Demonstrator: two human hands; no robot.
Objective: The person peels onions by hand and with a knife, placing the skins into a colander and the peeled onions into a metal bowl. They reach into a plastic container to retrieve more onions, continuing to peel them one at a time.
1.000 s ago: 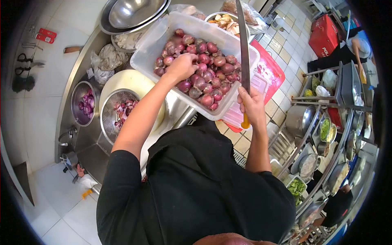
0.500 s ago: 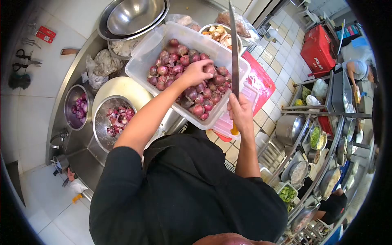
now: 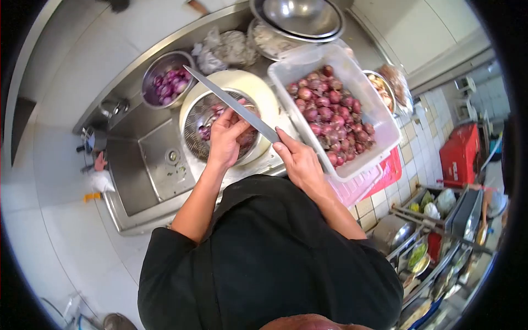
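Observation:
My right hand [image 3: 300, 160] grips a long kitchen knife [image 3: 234, 103], its handle hidden in my fist and its blade slanting up to the left. My left hand [image 3: 225, 137] is closed on a red onion, mostly hidden by the fingers and blade, over the steel colander [image 3: 191, 127]. Red onion skins and trimmings [image 3: 206, 132] lie in the colander, which stands on a round cream-coloured board [image 3: 269, 104]. Peeled purple onions [image 3: 171, 85] fill part of a steel bowl [image 3: 148, 91] behind. To the right, a clear plastic bin [image 3: 379, 118] holds many unpeeled red onions [image 3: 333, 113].
A steel sink [image 3: 148, 165] with a tap [image 3: 114, 107] lies to the left. Nested steel bowls [image 3: 300, 16] and a plastic bag [image 3: 231, 49] stand at the back. Right of the bin are a bowl of cut pieces [image 3: 380, 91] and a red crate [image 3: 391, 170].
My left hand has left the bin and moved over the colander. The knife has swung from upright to slanting left, near my left hand. The view has turned toward the sink.

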